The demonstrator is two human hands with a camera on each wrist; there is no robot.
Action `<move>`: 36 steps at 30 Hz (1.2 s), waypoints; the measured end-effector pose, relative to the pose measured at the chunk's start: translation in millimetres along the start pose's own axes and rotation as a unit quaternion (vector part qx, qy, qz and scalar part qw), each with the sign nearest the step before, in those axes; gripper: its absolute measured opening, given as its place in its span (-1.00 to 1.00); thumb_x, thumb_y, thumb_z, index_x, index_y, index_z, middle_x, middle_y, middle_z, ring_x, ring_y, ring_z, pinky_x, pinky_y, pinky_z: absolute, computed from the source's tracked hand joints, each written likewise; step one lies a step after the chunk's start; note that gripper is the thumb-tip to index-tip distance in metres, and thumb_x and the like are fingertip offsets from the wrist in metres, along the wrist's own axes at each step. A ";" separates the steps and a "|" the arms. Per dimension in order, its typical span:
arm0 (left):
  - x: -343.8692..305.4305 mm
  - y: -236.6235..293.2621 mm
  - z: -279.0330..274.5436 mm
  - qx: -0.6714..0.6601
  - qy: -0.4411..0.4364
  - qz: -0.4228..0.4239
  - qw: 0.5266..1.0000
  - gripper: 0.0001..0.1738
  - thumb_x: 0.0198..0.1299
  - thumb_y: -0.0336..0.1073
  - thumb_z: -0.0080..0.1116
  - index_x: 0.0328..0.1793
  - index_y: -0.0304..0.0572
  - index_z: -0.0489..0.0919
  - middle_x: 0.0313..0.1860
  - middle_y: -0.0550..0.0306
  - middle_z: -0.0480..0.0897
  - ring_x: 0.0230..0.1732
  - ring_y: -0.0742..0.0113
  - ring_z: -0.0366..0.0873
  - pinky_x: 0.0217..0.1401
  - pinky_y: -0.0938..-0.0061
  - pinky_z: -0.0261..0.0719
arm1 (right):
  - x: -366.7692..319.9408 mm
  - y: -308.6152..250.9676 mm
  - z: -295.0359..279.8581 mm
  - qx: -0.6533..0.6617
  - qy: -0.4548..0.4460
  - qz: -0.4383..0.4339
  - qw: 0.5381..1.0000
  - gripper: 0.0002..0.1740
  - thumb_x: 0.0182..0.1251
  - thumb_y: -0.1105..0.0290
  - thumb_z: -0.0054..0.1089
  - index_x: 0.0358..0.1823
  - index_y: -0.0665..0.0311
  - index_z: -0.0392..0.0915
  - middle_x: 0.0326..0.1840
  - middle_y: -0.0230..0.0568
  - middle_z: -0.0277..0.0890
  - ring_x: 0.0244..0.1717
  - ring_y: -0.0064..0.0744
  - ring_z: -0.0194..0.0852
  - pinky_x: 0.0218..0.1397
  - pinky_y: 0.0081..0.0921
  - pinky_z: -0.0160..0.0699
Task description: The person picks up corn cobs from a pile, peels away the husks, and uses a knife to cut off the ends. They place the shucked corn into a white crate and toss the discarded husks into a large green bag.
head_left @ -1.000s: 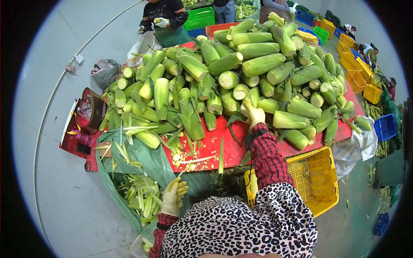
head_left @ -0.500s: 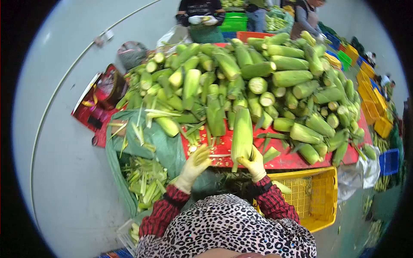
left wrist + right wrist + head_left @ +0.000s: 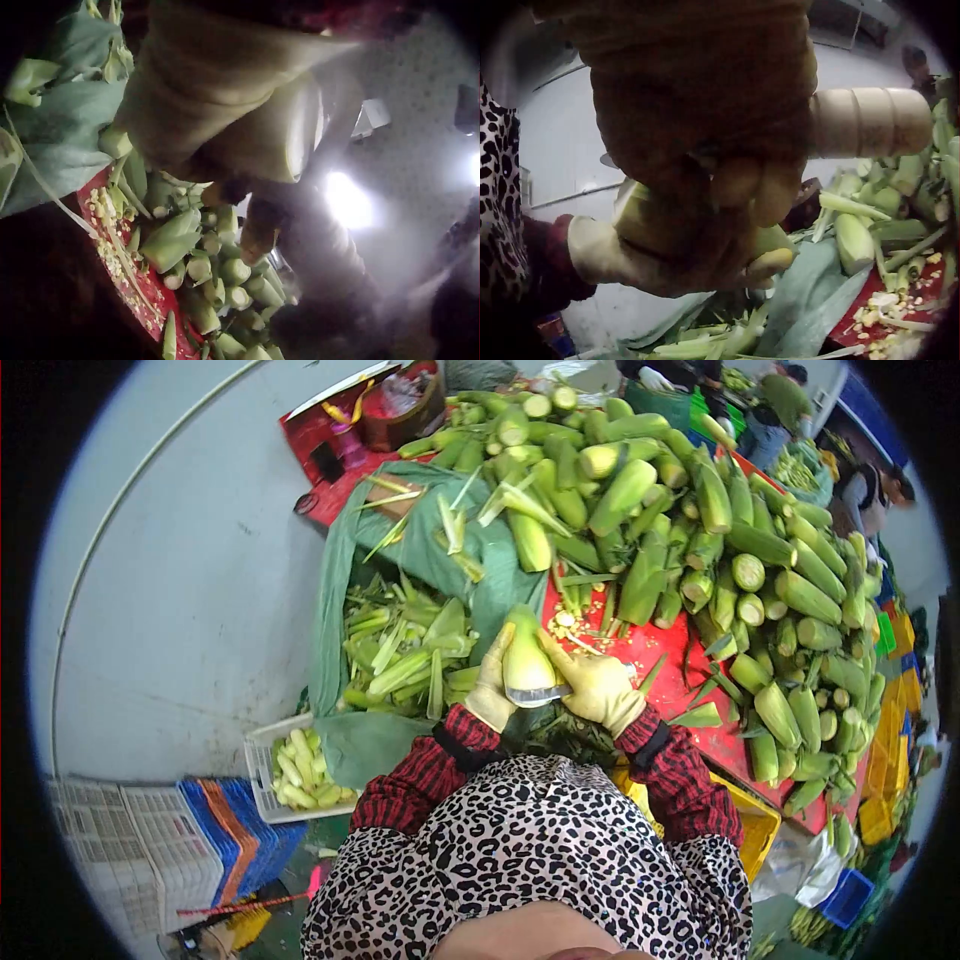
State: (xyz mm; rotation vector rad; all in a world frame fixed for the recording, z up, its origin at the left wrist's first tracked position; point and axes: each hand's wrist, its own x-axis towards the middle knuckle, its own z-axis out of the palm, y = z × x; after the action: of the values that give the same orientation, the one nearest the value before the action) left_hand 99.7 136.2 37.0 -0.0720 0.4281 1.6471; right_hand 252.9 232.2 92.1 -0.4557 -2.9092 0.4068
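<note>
My gloved left hand grips a green ear of corn from its left side, the thick butt end turned toward my body. In my gloved right hand is a knife, its pale ridged handle sticking out of the fist in the right wrist view. The knife's blade lies across the butt of the ear, while the right fingers reach along the ear's side. In the left wrist view, the glove wraps the ear and its pale cut end shows.
A big heap of unhusked corn covers the red table. Left of it, a green sack holds stripped husks. A white basket of peeled ears stands lower left. A yellow crate sits at lower right.
My right hand took an ear from the heap and brought it toward me. Now the left hand holds it and the right has a knife at its butt. The view has turned left.
</note>
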 end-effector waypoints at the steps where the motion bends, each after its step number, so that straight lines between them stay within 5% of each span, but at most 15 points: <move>1: 1.6 6.0 -16.6 -0.007 0.004 0.001 1.000 -0.50 0.28 0.13 0.15 0.14 -0.05 0.54 0.02 0.06 0.64 0.03 0.14 0.61 0.14 0.10 0.61 | 8.7 -8.1 0.7 -0.017 -0.034 -0.018 0.999 -0.03 0.06 0.35 0.18 0.56 0.05 -0.04 -0.41 0.02 0.58 -0.43 0.02 0.61 -0.38 -0.13 0.56; 6: -39.5 30.8 -50.6 -0.038 0.012 0.019 0.999 -0.49 0.28 0.12 0.16 0.17 -0.06 0.53 -0.01 0.07 0.64 -0.02 0.14 0.62 0.09 0.12 0.64 | 40.8 -31.5 24.7 -0.060 -0.094 -0.077 0.991 0.03 0.06 0.34 0.16 0.59 -0.02 -0.14 -0.54 -0.06 0.54 -0.57 -0.03 0.57 -0.51 -0.13 0.52; 10: -52.7 45.5 -84.5 -0.041 0.032 0.070 0.996 -0.38 0.28 0.18 0.11 0.25 -0.12 0.49 0.04 -0.01 0.64 0.01 0.04 0.61 0.14 0.06 0.61 | 47.8 -62.6 54.1 0.046 -0.029 -0.055 0.997 -0.04 0.06 0.40 0.13 0.58 -0.08 -0.01 -0.54 -0.08 0.49 -0.58 -0.07 0.53 -0.48 -0.21 0.49; 11: -56.2 49.3 -89.8 -0.046 0.023 0.089 0.995 -0.38 0.29 0.18 0.10 0.26 -0.13 0.48 0.06 -0.03 0.63 0.04 0.02 0.60 0.16 0.04 0.59 | 46.1 -74.9 59.5 0.116 -0.007 -0.048 0.992 -0.08 0.15 0.43 0.11 0.58 -0.09 -0.01 -0.39 0.01 0.58 -0.43 -0.03 0.62 -0.33 -0.27 0.57; 12: -60.7 51.7 -91.8 -0.053 0.014 0.107 0.993 -0.37 0.30 0.17 0.08 0.28 -0.15 0.46 0.09 -0.04 0.61 0.06 -0.01 0.59 0.19 0.03 0.57 | 46.4 -75.3 88.4 0.203 -0.039 0.018 0.978 -0.01 0.17 0.22 0.27 0.59 -0.07 -0.09 -0.21 0.06 0.62 -0.25 0.05 0.64 -0.19 -0.23 0.60; 14: -64.6 55.5 -96.6 -0.064 -0.004 0.139 0.988 -0.36 0.32 0.16 0.05 0.31 -0.18 0.43 0.14 -0.07 0.59 0.10 -0.05 0.57 0.23 -0.01 0.54 | 46.7 -86.1 108.5 0.312 0.023 0.004 0.950 -0.05 0.18 0.28 0.28 0.58 -0.01 -0.03 0.01 0.11 0.57 -0.01 -0.02 0.62 0.04 -0.31 0.58; 18: -77.2 61.5 -102.0 -0.080 0.060 0.168 0.981 -0.39 0.27 0.11 0.16 0.30 -0.11 0.43 0.14 0.01 0.58 0.08 0.07 0.59 0.16 0.13 0.59 | 50.3 -85.8 90.5 0.318 -0.052 -0.008 0.946 -0.26 0.24 0.23 0.30 0.44 0.18 0.27 0.15 0.06 0.54 0.15 -0.12 0.58 0.17 -0.41 0.53; 20: -87.9 66.9 -94.3 -0.080 0.048 0.146 0.985 -0.37 0.28 0.13 0.13 0.31 -0.10 0.43 0.15 0.00 0.58 0.10 0.04 0.57 0.18 0.09 0.57 | 49.3 -102.3 49.5 0.393 -0.040 0.003 0.919 -0.32 0.26 0.30 0.26 0.43 0.20 0.31 0.13 0.04 0.58 0.11 -0.35 0.60 0.15 -0.53 0.51; 21: -89.8 67.4 -93.3 -0.080 0.043 0.133 0.987 -0.37 0.28 0.15 0.12 0.32 -0.10 0.42 0.15 -0.01 0.57 0.10 0.02 0.57 0.18 0.06 0.56 | 50.9 -105.7 36.9 0.327 -0.029 -0.038 0.944 -0.29 0.23 0.10 0.31 0.40 0.12 0.35 0.23 0.04 0.50 0.16 -0.10 0.57 0.15 -0.40 0.56; 24: -91.5 64.4 -94.9 -0.074 0.001 0.096 0.993 -0.34 0.28 0.20 0.08 0.33 -0.07 0.42 0.15 -0.01 0.57 0.12 -0.01 0.55 0.21 0.01 0.53 | 61.6 -118.7 47.5 0.195 0.023 -0.162 0.967 -0.32 0.23 0.07 0.28 0.38 0.07 0.38 0.27 0.00 0.48 0.14 -0.06 0.57 0.13 -0.38 0.58; 25: -93.8 63.3 -90.0 -0.072 0.051 0.080 0.993 -0.35 0.29 0.23 0.03 0.31 -0.06 0.44 0.14 -0.01 0.58 0.11 -0.01 0.55 0.21 0.00 0.52 | 64.2 -115.9 57.7 0.201 0.055 -0.188 0.960 -0.37 0.24 0.06 0.25 0.35 0.02 0.42 0.28 -0.03 0.47 0.09 -0.05 0.59 0.08 -0.36 0.61; 28: -90.6 63.8 -100.0 -0.093 0.049 0.088 0.991 -0.38 0.30 0.21 0.04 0.27 -0.07 0.47 0.12 0.00 0.59 0.09 0.03 0.56 0.19 0.04 0.54 | 67.5 -116.2 66.9 0.179 0.050 -0.192 0.964 -0.39 0.21 0.10 0.25 0.32 0.00 0.46 0.26 -0.07 0.49 0.00 -0.08 0.63 0.02 -0.36 0.63; 29: -90.8 62.0 -105.2 -0.074 0.070 0.115 0.988 -0.42 0.32 0.17 0.05 0.25 -0.09 0.48 0.09 0.01 0.61 0.04 0.07 0.59 0.17 0.08 0.56 | 73.0 -106.6 90.1 0.205 0.118 -0.252 0.938 -0.41 0.15 0.18 0.26 0.27 -0.01 0.51 0.22 -0.14 0.54 -0.15 -0.10 0.65 -0.10 -0.33 0.65; 32: -94.3 67.2 -117.9 -0.117 -0.007 0.076 0.990 -0.45 0.34 0.13 0.06 0.24 -0.11 0.48 0.04 0.02 0.63 0.02 0.09 0.60 0.16 0.10 0.58 | 72.3 -114.3 83.5 0.143 0.085 -0.219 0.962 -0.41 0.07 0.25 0.28 0.24 0.00 0.54 0.19 -0.17 0.57 -0.25 -0.09 0.63 -0.20 -0.32 0.63; 36: -115.0 69.3 -91.4 -0.114 0.004 0.099 0.989 -0.48 0.39 0.08 0.00 0.25 -0.13 0.48 0.03 0.01 0.64 -0.01 0.11 0.63 0.08 0.16 0.65 | 93.2 -119.3 76.0 0.038 0.103 -0.185 0.977 -0.65 0.04 0.23 0.29 -0.09 0.07 0.62 -0.29 -0.13 0.61 -0.36 -0.03 0.58 -0.32 -0.23 0.56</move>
State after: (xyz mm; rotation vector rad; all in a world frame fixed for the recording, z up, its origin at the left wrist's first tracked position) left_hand 28.8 -5.8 2.4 -0.2126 0.2585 1.8886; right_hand 116.9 134.5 66.3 0.0575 -2.6831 0.3858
